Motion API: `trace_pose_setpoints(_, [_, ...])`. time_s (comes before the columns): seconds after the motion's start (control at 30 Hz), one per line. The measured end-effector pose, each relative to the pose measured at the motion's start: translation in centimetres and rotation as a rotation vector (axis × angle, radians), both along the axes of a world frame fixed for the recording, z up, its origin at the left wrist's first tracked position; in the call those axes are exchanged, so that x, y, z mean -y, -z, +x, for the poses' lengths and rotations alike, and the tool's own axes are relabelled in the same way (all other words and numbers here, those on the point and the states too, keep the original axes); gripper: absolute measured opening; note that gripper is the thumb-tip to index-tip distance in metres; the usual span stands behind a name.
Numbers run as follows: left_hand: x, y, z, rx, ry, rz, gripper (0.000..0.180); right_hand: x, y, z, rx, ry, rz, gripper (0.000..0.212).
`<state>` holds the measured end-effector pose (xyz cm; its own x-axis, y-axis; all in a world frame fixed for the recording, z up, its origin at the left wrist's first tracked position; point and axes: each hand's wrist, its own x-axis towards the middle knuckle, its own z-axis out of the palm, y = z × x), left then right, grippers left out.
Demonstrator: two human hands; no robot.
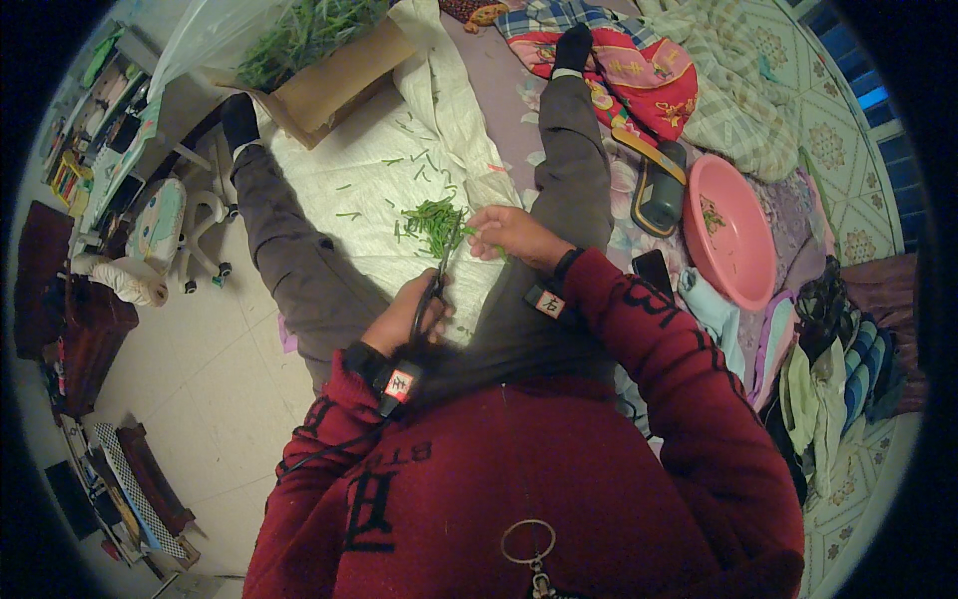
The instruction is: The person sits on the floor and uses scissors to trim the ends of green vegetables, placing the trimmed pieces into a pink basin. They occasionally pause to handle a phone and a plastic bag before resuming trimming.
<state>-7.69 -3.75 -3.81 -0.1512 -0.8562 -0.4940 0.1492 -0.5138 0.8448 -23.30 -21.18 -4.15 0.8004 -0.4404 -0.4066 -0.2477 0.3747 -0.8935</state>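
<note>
My left hand (pixel 407 311) is closed round the dark handles of a pair of scissors (pixel 449 248), whose blades point away from me over a small pile of thin green pieces (pixel 431 218). Close to the blade tips, my right hand (pixel 517 238) has its fingers pinched on something thin and green, seemingly a slender green pod or stalk, mostly hidden by the fingers. The pile lies on a white woven sheet (pixel 329 230) between my legs, with more loose green bits scattered beyond it.
A cardboard box (pixel 344 95) with many slender green pods or stalks (pixel 309 40) stands far left on the sheet. At right, a pink basin (pixel 733 240) holds a few green bits. Near it lie a dark sandal-like item (pixel 659 190), a phone (pixel 653 272) and folded clothes (pixel 828 369).
</note>
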Motion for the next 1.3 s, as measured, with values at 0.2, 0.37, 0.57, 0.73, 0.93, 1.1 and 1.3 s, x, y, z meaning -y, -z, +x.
trace_pose_setpoints(0.2, [-0.4,1.2,0.1,-0.168,-0.097,0.061,0.012,0.4,0.7,0.3,-0.029,-0.100,-0.143,0.023])
trace_pose_setpoints(0.37, [-0.1,2.1,0.4,-0.166,-0.112,0.000,0.013,0.6,-1.7,0.4,-0.132,-0.090,-0.059,0.027])
trace_pose_setpoints(0.57, [-0.2,3.3,0.7,-0.195,-0.122,0.030,0.024,3.4,-7.4,3.6,-0.107,-0.005,-0.205,0.028])
trace_pose_setpoints(0.73, [0.3,3.5,0.5,-0.201,-0.194,0.148,0.032,6.8,-15.9,10.6,0.184,0.059,-0.388,0.031])
trace_pose_setpoints(0.93, [-0.3,0.2,0.6,-0.398,-0.243,0.213,0.033,9.5,-25.9,23.0,0.566,0.158,-0.318,0.037])
trace_pose_setpoints(1.1, [-0.6,-0.2,1.4,-0.345,-0.245,0.196,0.031,9.6,-26.1,28.2,0.378,0.140,-0.979,0.042])
trace_pose_setpoints(1.3, [-0.4,1.6,1.0,-0.325,-0.289,0.005,0.034,9.8,-19.1,21.1,0.669,0.205,-0.689,0.043])
